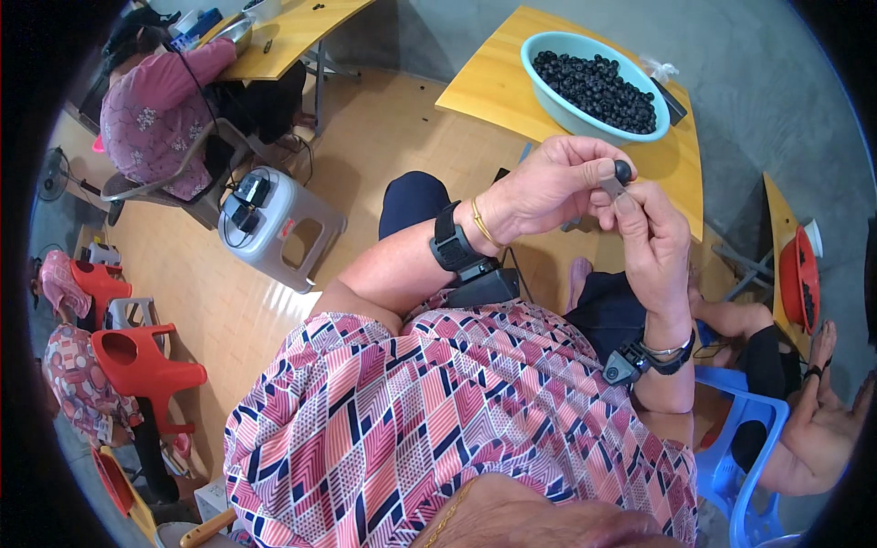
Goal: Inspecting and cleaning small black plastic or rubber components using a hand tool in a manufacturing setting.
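My left hand (548,187) pinches a small round black piece (623,171) between thumb and fingers, in front of my chest. My right hand (653,233) meets it from the right, its thumb and forefinger closed on a small flat greyish strip (611,186) that looks like a blade. The strip's tip lies close by the black piece; whether they touch I cannot tell. Just beyond both hands, a pale turquoise basin (541,91) holds a heap of similar small black pieces (598,89).
The basin stands on a yellow wooden table (489,78), beside a dark flat object (671,103). A grey plastic stool (283,219) with chargers is at left. Other people sit nearby, one at another table (283,46). A blue chair (754,411) and red basin (797,279) are at right.
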{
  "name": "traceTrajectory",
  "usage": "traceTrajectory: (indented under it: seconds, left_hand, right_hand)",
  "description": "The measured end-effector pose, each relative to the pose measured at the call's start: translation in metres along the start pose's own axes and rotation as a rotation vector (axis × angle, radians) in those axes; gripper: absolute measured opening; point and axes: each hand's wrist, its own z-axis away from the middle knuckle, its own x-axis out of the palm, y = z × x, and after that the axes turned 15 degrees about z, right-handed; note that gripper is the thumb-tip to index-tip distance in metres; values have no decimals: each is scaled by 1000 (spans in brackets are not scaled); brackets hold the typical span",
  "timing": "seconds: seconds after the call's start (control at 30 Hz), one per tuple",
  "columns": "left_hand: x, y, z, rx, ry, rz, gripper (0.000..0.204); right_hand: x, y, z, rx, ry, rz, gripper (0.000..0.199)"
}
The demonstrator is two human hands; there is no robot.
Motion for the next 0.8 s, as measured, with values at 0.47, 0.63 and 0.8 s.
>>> traceTrajectory:
  seconds: [0.47,0.63,0.8]
  left_hand:
    - [-6,0,-4,30,-144,89,22]
    - [-7,0,-5,47,-141,58,23]
    - [-5,1,-5,44,-128,80,19]
  right_hand:
    - [-10,-7,-10,120,65,5,18]
    - [-10,-9,-12,138,52,21,18]
    - [-10,-9,-11,139,46,32,17]
